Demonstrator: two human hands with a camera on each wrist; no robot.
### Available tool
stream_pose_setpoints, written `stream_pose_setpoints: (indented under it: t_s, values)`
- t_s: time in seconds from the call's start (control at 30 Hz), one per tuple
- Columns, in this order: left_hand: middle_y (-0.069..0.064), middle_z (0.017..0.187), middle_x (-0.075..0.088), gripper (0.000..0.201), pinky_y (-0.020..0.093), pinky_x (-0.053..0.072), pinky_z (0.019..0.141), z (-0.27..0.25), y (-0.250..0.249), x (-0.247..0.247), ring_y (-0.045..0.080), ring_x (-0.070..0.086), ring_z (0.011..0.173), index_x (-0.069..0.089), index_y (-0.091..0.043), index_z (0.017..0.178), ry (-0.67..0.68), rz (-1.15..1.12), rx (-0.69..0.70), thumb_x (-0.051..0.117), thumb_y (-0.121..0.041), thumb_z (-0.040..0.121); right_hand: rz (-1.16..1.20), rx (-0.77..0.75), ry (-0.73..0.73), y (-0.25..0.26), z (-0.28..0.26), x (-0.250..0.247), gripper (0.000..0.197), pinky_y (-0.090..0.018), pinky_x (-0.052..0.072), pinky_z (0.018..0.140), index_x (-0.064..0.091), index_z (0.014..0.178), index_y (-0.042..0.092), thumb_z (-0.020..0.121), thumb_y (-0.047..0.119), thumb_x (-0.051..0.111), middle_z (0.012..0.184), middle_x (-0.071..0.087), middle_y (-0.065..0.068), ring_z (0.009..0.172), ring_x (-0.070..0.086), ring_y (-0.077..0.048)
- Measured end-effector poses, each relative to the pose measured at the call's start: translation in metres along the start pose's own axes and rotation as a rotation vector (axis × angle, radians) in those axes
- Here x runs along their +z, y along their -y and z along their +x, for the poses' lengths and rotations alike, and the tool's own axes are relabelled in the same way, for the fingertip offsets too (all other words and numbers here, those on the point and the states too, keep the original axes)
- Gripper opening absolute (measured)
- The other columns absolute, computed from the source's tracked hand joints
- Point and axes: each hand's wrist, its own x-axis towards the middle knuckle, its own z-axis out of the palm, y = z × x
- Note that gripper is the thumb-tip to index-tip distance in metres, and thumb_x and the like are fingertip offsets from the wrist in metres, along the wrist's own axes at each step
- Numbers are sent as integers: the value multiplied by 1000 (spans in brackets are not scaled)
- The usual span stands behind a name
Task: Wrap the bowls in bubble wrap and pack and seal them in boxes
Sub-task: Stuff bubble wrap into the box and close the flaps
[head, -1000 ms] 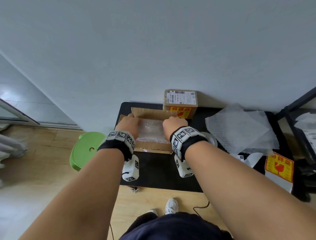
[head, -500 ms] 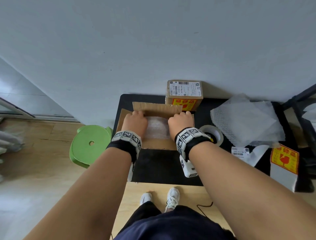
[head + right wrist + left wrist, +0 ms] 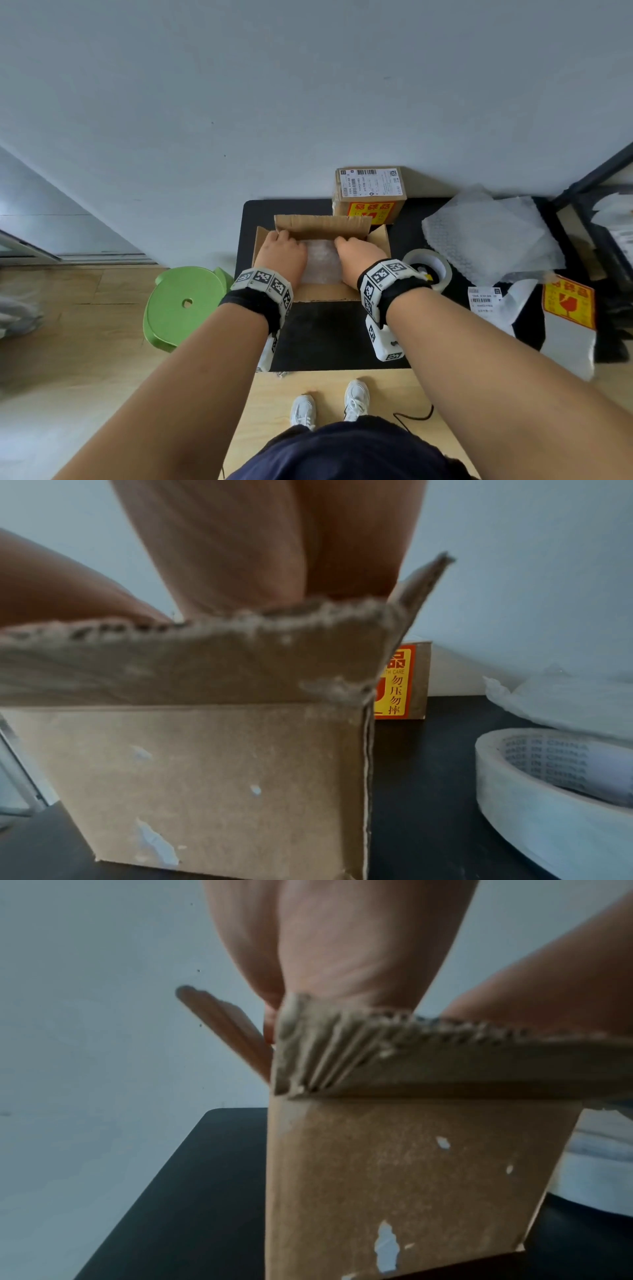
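1. In the open cardboard box [image 3: 322, 291] at the middle of the black table [image 3: 329, 335], seen from the head, both hands reach down onto the bubble-wrapped bundle [image 3: 322, 263], presumably a bowl. The left hand [image 3: 281, 251] and right hand [image 3: 359, 251] sit at either side of it, knuckles up and fingers turned down out of sight, so I cannot tell whether they pinch the wrap or only press it. The far flap stands upright and the side flaps splay outward. A risk: if the bundle sits proud of the rim, the flaps may not close flat. The tape roll [image 3: 428, 270] lies just right of the box, and a sealed box [image 3: 370, 195] stands behind it.

2. From the left wrist, the heel of the palm bears on the torn near edge of the box [image 3: 411, 1177]; the fingers are hidden inside. Hard leaning could crush that ragged flap.

3. From the right wrist, it is the same: palm on the frayed flap, fingers hidden. The tape roll [image 3: 548, 791] lies near, and loose bubble wrap [image 3: 565, 696] behind it.
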Motion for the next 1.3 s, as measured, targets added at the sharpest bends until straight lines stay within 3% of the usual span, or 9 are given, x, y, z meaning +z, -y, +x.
stream_pose_setpoints:
  t_s: [0.13, 0.37, 0.63, 0.8, 0.87, 0.93, 1.17, 1.3]
  values:
    - [8, 119, 61, 25, 38, 33, 101, 6, -3, 7, 27, 44, 121, 55, -11, 117, -17, 39, -18, 41, -14, 96, -17, 15, 27, 1, 9, 5, 51, -45, 52, 86, 35, 138, 5, 91, 5, 54, 124, 58, -16, 109, 60, -34]
    - [2, 108, 66, 20, 37, 28, 106, 19, 3, 9, 23, 58, 108, 54, -13, 112, 37, 47, 95, 50, -19, 93, -61, 8, 36, 3, 19, 13, 29, -43, 50, 85, 52, 122, 1, 93, -1, 46, 120, 61, -18, 108, 61, -35]
    - [3, 110, 64, 22, 36, 32, 104, 14, 5, 9, 24, 54, 110, 57, -13, 112, -10, 48, 121, 51, -18, 92, -63, 17, 79, 5, 21, 10, 27, -41, 51, 89, 60, 118, 3, 93, 1, 51, 118, 63, -16, 107, 62, -34]
    - [9, 122, 57, 29, 37, 39, 100, 6, 7, 5, 28, 45, 119, 62, -9, 119, -33, 55, 128, 46, -16, 97, 10, 53, -54, 5, 7, 0, 24, -41, 51, 87, 59, 116, 10, 95, 7, 48, 115, 63, -11, 105, 61, -30]
    - [8, 122, 57, 28, 36, 43, 97, 4, 6, -1, 25, 47, 119, 63, -11, 119, -41, 14, 146, 46, -17, 97, 67, 84, -138, 4, 0, -8, 27, -40, 48, 92, 59, 121, 14, 97, 13, 47, 117, 63, -7, 108, 60, -27]
    - [5, 119, 58, 26, 35, 46, 94, 3, 6, -11, 23, 50, 116, 62, -15, 117, -91, -21, 155, 49, -17, 95, 130, 112, -233, 1, -9, -17, 29, -40, 46, 97, 59, 124, 17, 98, 17, 47, 121, 62, -5, 113, 58, -25]
    - [5, 111, 54, 29, 32, 42, 87, 12, -1, -55, 22, 49, 105, 55, -11, 115, -322, -66, 161, 50, -6, 88, 203, 214, -514, -36, -43, -38, 24, -40, 51, 87, 64, 113, 13, 94, 19, 50, 116, 60, -8, 102, 59, -28]
    - [5, 115, 52, 29, 32, 43, 90, 28, -18, -79, 21, 48, 106, 56, -12, 116, -364, -64, 175, 53, -9, 87, 168, 320, -492, -69, -58, -36, 27, -40, 47, 88, 61, 118, 12, 94, 16, 51, 121, 53, -10, 109, 53, -30]
